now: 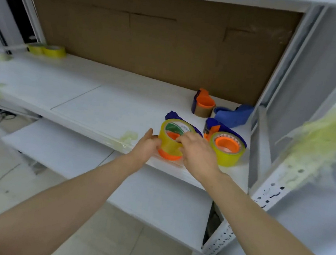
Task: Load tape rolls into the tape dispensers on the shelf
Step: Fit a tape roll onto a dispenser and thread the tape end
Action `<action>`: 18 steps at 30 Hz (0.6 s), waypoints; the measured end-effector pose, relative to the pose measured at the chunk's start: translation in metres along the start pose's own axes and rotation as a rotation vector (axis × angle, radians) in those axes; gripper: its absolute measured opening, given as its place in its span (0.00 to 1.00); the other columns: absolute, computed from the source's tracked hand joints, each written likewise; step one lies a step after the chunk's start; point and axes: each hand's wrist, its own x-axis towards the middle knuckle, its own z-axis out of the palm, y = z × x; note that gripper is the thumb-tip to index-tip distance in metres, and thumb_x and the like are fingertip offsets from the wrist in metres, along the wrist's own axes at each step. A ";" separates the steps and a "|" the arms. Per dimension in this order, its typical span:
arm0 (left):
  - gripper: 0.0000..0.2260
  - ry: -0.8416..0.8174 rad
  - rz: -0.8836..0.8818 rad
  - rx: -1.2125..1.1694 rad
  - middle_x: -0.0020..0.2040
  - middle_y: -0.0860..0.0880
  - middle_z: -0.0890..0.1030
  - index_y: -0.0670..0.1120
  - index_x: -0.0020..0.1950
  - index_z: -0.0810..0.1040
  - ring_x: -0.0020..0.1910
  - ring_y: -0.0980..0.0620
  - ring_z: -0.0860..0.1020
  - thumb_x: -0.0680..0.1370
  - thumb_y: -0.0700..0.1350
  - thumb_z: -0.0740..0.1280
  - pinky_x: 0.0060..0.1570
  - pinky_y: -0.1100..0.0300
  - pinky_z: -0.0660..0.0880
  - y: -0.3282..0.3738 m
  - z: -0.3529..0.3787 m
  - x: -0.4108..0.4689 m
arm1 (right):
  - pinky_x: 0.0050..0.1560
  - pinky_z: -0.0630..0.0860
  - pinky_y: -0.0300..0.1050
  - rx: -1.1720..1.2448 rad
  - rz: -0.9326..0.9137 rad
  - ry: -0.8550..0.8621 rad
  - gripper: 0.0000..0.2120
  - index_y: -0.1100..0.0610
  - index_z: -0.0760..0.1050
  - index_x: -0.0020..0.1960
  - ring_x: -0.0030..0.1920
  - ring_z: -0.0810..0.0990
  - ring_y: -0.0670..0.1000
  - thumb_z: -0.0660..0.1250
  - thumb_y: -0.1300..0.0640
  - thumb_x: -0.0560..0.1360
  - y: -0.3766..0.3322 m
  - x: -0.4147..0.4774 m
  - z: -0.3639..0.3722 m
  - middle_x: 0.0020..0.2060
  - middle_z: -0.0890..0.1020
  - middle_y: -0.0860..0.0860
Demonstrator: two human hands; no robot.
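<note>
2 curled grips, left hand [146, 147] and right hand [198, 151], around translucent yellow tape roll [169, 145] on orange hub [168, 156]

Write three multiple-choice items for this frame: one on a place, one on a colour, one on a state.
1. Where do the two spare yellow tape rolls lie?
A. back left of the white shelf board
B. on the lower shelf
C. on the floor

2. What colour is the tape on the rear orange-and-blue plastic dispenser?
A. yellow
B. brown
C. white

3. How is the front yellow tape roll held?
A. untouched
B. by one hand alone
C. by both hands

Key: 1 A, they sit by the back left corner. 2 B, a brown band rings its hub. 3 C, the left hand and right hand both curl fingers on it.
</note>
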 end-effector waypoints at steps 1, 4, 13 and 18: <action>0.37 0.023 -0.012 -0.012 0.72 0.48 0.67 0.43 0.74 0.61 0.67 0.51 0.69 0.66 0.50 0.63 0.63 0.58 0.66 0.004 0.002 -0.002 | 0.59 0.70 0.47 -0.005 0.002 -0.010 0.18 0.54 0.70 0.65 0.62 0.72 0.54 0.62 0.62 0.77 -0.001 0.001 0.000 0.62 0.74 0.52; 0.18 0.067 0.031 0.022 0.55 0.47 0.79 0.44 0.60 0.75 0.51 0.54 0.77 0.76 0.53 0.61 0.46 0.64 0.71 0.009 0.008 -0.002 | 0.59 0.70 0.46 -0.027 -0.009 -0.024 0.18 0.53 0.69 0.67 0.65 0.71 0.52 0.61 0.60 0.78 -0.005 0.005 0.000 0.64 0.73 0.51; 0.26 0.111 -0.002 0.250 0.63 0.42 0.77 0.42 0.65 0.73 0.61 0.43 0.75 0.71 0.54 0.68 0.64 0.48 0.71 0.000 0.008 -0.001 | 0.61 0.67 0.46 -0.018 -0.036 -0.097 0.19 0.46 0.71 0.66 0.62 0.70 0.52 0.63 0.55 0.76 0.000 -0.003 0.006 0.63 0.72 0.48; 0.30 0.221 -0.024 0.307 0.66 0.40 0.71 0.38 0.72 0.62 0.59 0.41 0.75 0.76 0.53 0.65 0.57 0.48 0.76 0.005 0.007 0.003 | 0.64 0.67 0.47 0.371 0.293 0.177 0.21 0.56 0.69 0.68 0.66 0.68 0.53 0.63 0.56 0.75 0.012 0.027 -0.014 0.65 0.72 0.54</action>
